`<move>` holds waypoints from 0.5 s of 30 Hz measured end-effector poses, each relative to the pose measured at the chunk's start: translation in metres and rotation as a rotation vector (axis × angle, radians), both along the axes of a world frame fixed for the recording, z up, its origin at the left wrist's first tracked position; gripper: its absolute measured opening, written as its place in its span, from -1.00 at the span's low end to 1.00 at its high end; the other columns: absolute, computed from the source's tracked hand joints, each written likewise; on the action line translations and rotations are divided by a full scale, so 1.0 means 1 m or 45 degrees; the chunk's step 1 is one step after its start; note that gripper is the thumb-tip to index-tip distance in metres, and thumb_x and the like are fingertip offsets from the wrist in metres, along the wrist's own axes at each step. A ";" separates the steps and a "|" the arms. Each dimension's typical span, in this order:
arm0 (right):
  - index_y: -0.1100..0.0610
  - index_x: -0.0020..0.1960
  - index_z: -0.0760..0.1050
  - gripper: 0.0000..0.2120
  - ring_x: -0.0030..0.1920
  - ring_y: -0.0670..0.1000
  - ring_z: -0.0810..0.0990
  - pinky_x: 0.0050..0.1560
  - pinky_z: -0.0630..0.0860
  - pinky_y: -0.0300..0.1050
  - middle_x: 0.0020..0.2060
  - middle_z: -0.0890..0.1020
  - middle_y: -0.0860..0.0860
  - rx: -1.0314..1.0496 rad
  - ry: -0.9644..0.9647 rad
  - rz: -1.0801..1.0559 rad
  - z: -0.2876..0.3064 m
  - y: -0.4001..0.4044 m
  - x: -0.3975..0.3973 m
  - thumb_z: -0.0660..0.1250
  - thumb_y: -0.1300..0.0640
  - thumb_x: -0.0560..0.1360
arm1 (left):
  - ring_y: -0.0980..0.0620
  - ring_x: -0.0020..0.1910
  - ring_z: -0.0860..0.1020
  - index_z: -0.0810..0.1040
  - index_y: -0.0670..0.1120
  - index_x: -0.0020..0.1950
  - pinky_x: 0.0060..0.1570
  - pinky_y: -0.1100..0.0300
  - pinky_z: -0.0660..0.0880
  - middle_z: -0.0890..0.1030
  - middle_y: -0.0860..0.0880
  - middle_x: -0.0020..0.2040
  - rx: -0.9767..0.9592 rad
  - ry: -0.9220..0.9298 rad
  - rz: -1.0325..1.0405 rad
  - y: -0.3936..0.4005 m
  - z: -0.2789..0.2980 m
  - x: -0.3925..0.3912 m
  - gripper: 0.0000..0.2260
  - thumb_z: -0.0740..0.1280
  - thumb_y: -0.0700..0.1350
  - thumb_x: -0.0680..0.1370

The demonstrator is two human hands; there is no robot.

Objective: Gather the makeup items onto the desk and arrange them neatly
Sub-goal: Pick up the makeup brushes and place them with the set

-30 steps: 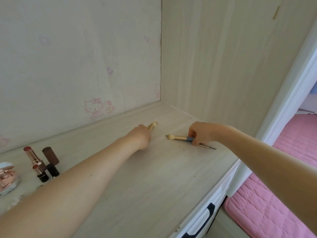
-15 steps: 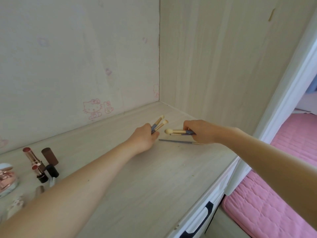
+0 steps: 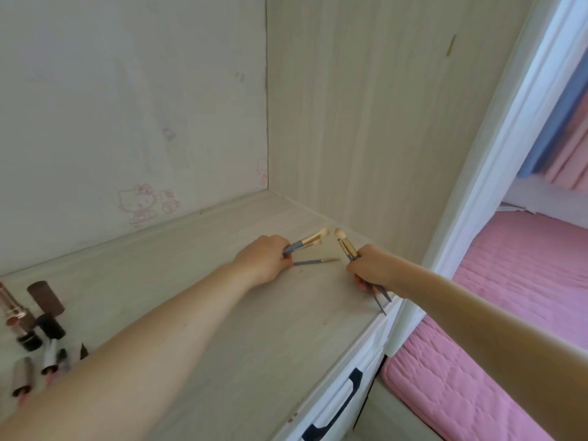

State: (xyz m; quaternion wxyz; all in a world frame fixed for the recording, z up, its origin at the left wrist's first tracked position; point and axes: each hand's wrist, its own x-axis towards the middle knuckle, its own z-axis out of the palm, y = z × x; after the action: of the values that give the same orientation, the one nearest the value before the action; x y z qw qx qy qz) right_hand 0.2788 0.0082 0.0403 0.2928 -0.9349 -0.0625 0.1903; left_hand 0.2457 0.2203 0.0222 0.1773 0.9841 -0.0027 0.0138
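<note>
- Up in the desk's (image 3: pixel 254 345) far right corner, the left hand (image 3: pixel 265 261) grips blue-handled, gold-ferruled brushes (image 3: pixel 307 240), tips raised.
- Right hand (image 3: pixel 370 268) clutches similar brushes (image 3: pixel 345 245), apparently two, by the front edge.
- One thin brush (image 3: pixel 315 261) lies between the hands.
- Lipsticks (image 3: pixel 19 316) stand far left, with bare desktop between.

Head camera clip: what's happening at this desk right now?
A person is collecting makeup brushes at the desk's far right corner. The left hand grips a couple of brushes, bristles pointing away. The right hand grips more brushes, their handles jutting toward the desk edge. One thin brush lies on the desk between the hands. Lipsticks and other small tubes sit grouped at far left.
</note>
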 end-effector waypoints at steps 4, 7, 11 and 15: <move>0.28 -0.13 0.43 -0.90 -0.50 0.05 0.41 -0.45 0.36 -0.19 -0.40 0.52 0.15 0.026 -0.014 -0.014 0.001 0.003 -0.004 0.16 0.27 0.48 | -0.16 0.02 0.48 0.37 -0.17 0.14 -0.03 0.04 0.39 0.43 -0.19 0.10 0.300 0.042 -0.100 0.003 -0.009 -0.009 -0.85 0.09 -0.14 0.66; 0.27 -0.17 0.45 -0.86 -0.45 0.08 0.42 -0.40 0.37 -0.17 -0.41 0.52 0.15 0.043 -0.011 -0.021 0.004 0.010 -0.010 0.16 0.27 0.51 | -0.17 0.05 0.45 0.33 -0.21 0.22 0.02 0.00 0.42 0.36 -0.19 0.14 0.395 0.038 -0.051 0.007 -0.012 -0.020 -0.82 0.07 -0.21 0.65; 0.29 -0.05 0.49 -0.85 -0.32 0.10 0.46 -0.35 0.40 -0.13 -0.31 0.57 0.13 0.157 0.058 -0.048 0.007 0.018 -0.018 0.18 0.23 0.56 | -0.17 0.01 0.45 0.30 -0.19 0.21 -0.08 0.03 0.39 0.46 -0.21 0.09 0.339 0.057 0.033 0.015 -0.007 -0.036 -0.83 0.05 -0.25 0.63; 0.24 0.04 0.49 -0.85 -0.36 -0.02 0.47 -0.27 0.53 -0.12 -0.32 0.56 0.06 0.340 0.129 -0.076 0.012 0.027 -0.031 0.21 0.18 0.59 | -0.04 -0.31 0.42 0.25 -0.14 0.06 -0.38 0.11 0.28 0.43 -0.10 -0.22 -0.006 0.046 0.143 0.027 0.003 -0.055 -0.93 0.05 -0.15 0.66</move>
State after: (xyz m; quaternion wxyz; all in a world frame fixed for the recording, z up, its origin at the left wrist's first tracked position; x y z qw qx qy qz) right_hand 0.2480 0.0351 0.0525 0.4227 -0.8784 -0.0447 0.2185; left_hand 0.1912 0.2477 0.0255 0.1787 0.9823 0.0558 0.0059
